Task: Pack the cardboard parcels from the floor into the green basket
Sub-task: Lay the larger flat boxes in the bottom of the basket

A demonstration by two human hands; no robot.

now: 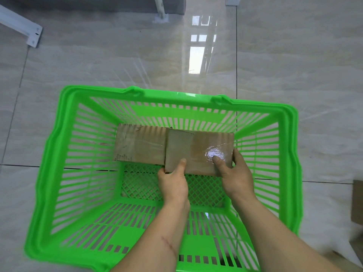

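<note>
A bright green basket [64,146] with slatted walls stands on the glossy tiled floor [117,59], and both of the person's bare arms reach down into it. The hands are clamped on one taped cardboard parcel [198,152]: the left hand [172,185] grips its near left corner with the thumb laid on top, and the right hand [236,173] wraps its right end, thumb pressed on the shiny clear tape. This held parcel sits at the far right of the basket's floor, its right end close against the slatted side wall. Whether it rests fully on the mesh bottom or is a touch above it I cannot tell.

Just to its left lies a second cardboard parcel [139,146], flat along the far wall, its right end tucked under or behind the held one, so the two overlap. The near half of the basket's mesh bottom is bare green lattice.

At the right edge of the view, on the floor outside the basket, a brown cardboard piece [357,201] shows only partly. A white metal bracket [21,28] lies on the tiles at the far left, well apart from the basket.
</note>
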